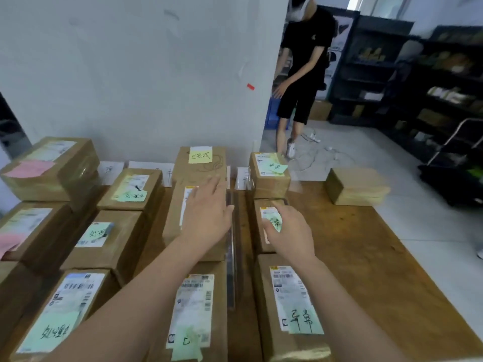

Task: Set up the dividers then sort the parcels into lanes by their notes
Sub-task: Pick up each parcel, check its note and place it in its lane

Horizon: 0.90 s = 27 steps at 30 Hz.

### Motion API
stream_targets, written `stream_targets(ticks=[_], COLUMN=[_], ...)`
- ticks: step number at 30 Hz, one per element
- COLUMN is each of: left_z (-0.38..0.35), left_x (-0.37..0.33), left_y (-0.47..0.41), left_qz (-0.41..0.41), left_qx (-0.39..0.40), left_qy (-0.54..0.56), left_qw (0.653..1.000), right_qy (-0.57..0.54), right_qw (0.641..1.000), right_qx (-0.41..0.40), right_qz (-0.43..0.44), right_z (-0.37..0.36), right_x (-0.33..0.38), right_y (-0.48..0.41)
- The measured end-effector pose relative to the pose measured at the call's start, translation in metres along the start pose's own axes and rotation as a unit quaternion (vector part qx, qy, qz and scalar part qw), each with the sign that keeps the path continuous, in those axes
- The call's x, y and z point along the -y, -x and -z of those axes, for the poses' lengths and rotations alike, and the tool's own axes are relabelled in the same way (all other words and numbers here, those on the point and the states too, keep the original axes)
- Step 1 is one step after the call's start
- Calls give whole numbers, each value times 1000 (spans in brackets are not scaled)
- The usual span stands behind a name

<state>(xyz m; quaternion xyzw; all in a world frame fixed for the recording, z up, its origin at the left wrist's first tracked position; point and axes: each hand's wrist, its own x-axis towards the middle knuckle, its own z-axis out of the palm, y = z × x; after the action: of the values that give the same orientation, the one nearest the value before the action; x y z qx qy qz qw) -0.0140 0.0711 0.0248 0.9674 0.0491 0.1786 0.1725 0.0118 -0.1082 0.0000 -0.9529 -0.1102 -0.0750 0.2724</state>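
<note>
A: Logging left to right. What is sitting at the far left of the wooden table (366, 257)?

B: Two cardboard parcels with pink notes (28, 168), one stacked on others. Right of them, a lane of three parcels is carrying green notes (130, 196), running near to far.

A: And the middle lane?

B: Three parcels again. The far one is wearing a yellow note (200, 156); the near one is showing a shipping label with a green note (187, 340). The left hand (206, 215) is lying flat over the middle parcel (194, 223), fingers spread apart, gripping nothing.

A: Divider?

B: A clear divider (231, 246) is standing upright just right of that lane, running near to far between it and the right lane.

A: Right hand?

B: The right hand (290, 228) is resting on the right lane's middle parcel (261, 231), fingers splayed over its green note, not clamped on it. Near and far parcels in that lane are also bearing green notes (304, 322).

A: Further right?

B: One plain box (355, 186) is sitting apart on the table's far right. Another person (303, 69) is bending over beyond the wall corner.
</note>
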Motion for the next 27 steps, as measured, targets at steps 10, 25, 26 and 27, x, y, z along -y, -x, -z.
stream_targets(ticks=[10, 25, 26, 27], left_z=[-50, -159, -164, -169], left_x=[-146, -302, -308, -313], left_y=[-6, -4, -8, -12], left_qz=[-141, -144, -145, -146], left_qx=[63, 138, 142, 145], left_qy=[-75, -93, -96, -98], left_qw=[985, 976, 974, 974], right_qy=[164, 235, 233, 231], right_qw=[986, 966, 966, 966], right_qx=[-3, 93, 97, 101], right_qz=[-21, -51, -54, -59], right_z=[102, 190, 191, 191], right_x=[-122, -290, -298, -306], right_y=[12, 15, 12, 8])
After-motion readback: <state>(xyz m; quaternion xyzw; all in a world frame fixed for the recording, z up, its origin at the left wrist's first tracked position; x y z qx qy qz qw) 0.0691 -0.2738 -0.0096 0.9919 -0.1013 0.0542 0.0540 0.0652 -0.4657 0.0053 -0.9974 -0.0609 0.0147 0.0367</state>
